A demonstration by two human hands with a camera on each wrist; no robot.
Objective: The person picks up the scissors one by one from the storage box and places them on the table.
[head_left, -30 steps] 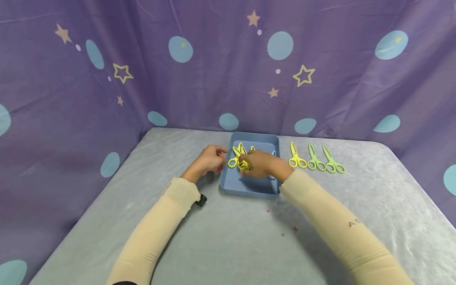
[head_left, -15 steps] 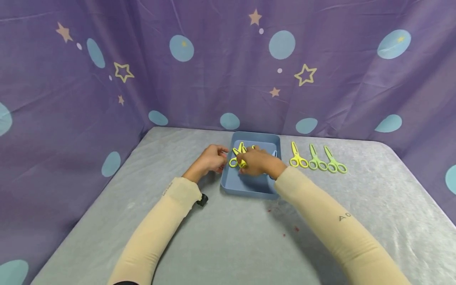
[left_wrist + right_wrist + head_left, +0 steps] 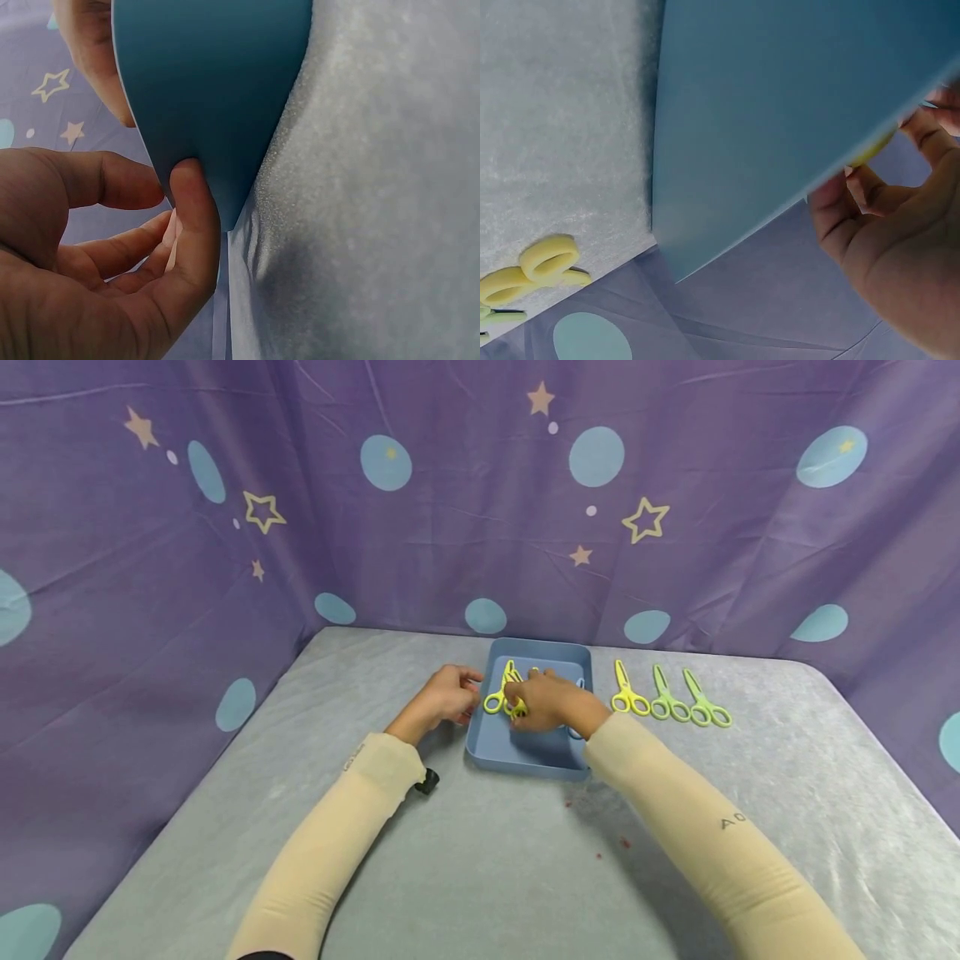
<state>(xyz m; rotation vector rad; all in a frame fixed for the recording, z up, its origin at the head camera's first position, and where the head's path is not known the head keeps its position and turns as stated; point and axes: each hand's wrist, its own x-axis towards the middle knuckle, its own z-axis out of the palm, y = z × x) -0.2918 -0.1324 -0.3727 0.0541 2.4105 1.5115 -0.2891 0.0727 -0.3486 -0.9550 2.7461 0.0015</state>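
Observation:
The blue tray [image 3: 517, 757] stands near the back of the table. My left hand [image 3: 450, 693] is at its left side; in the left wrist view, thumb and finger pinch the tray wall [image 3: 210, 90] near a corner. Reaching into the tray, my right hand [image 3: 551, 702] grips the handles of yellow scissors [image 3: 516, 705], blades pointing away. A bit of yellow [image 3: 871, 150] shows between its fingers in the right wrist view. Another pair of yellow scissors [image 3: 501, 695] lies just to the left. Light blue scissors [image 3: 580, 683] lie under the wrist, partly hidden.
Right of the tray, yellow scissors [image 3: 622, 675] and two pairs of green scissors [image 3: 660, 680] lie in a row on the grey cloth-covered table [image 3: 480, 860]. A purple patterned curtain [image 3: 450, 552] hangs along the back and left. Small red specks [image 3: 625, 842] mark the cloth.
The held scissors have turned and shifted slightly right, from crossing the left yellow pair to lying alongside it. My right hand moves only a little; my left hand stays at the tray wall.

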